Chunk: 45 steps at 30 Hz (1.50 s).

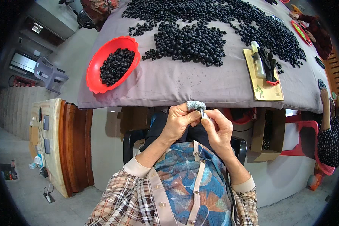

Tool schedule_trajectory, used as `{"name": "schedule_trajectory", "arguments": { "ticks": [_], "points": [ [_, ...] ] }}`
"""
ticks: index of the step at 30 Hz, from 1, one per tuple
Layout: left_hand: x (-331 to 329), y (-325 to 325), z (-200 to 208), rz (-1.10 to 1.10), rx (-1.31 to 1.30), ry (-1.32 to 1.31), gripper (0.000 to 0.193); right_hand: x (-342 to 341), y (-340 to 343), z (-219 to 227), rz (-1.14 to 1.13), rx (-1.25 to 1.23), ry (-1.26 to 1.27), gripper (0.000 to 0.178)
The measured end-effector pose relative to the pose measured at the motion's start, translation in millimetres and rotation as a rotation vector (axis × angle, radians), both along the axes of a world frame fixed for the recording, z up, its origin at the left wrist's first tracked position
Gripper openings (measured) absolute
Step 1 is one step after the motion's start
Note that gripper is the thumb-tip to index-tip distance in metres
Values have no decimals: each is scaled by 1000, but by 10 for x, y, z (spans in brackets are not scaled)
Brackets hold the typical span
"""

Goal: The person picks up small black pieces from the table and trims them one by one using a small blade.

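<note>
Just off the near edge of the table, my two hands meet, both closed in a pinch. A small grey-and-white patterned cloth (195,105) wraps round a fingertip of my left hand (176,123). My right hand (219,130) pinches at a narrow end hanging from that cloth, its thumb touching it. Whitish material also shows at the right fingers. Whether a smaller dark piece sits between the fingertips is too hidden to tell. Beyond my hands, the grey-covered table (139,92) carries a big spread of small black ring-like pieces (190,43).
A red scalloped bowl (92,69) holds more black pieces at the left. A yellow envelope (265,92) lies right, bearing a clear tube (258,58) and a black glove (268,67). Under the table stands a cardboard box (269,132). Another person's hand (323,92) reaches in far right.
</note>
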<state>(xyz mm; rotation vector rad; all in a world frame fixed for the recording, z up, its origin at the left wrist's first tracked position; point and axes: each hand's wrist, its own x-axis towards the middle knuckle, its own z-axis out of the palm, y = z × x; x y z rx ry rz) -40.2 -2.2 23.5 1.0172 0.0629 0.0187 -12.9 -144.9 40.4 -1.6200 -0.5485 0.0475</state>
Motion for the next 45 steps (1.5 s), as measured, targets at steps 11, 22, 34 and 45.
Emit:
{"name": "schedule_trajectory", "arguments": {
  "ticks": [11, 22, 34, 45],
  "points": [
    [-1, -39, -21, 11, 8, -2, 12, 4, -24, -38, -18, -19, 105, 9],
    [49, -19, -57, -70, -297, 53, 17, 7, -31, -98, 79, 329, 439, 17],
    [60, 6, -102, -65, -259, 44, 15, 17, -16, -39, -33, -23, -51, 19],
    [54, 4, -106, -60, -235, 60, 15, 23, -11, -95, -33, -37, -54, 18]
  ]
}}
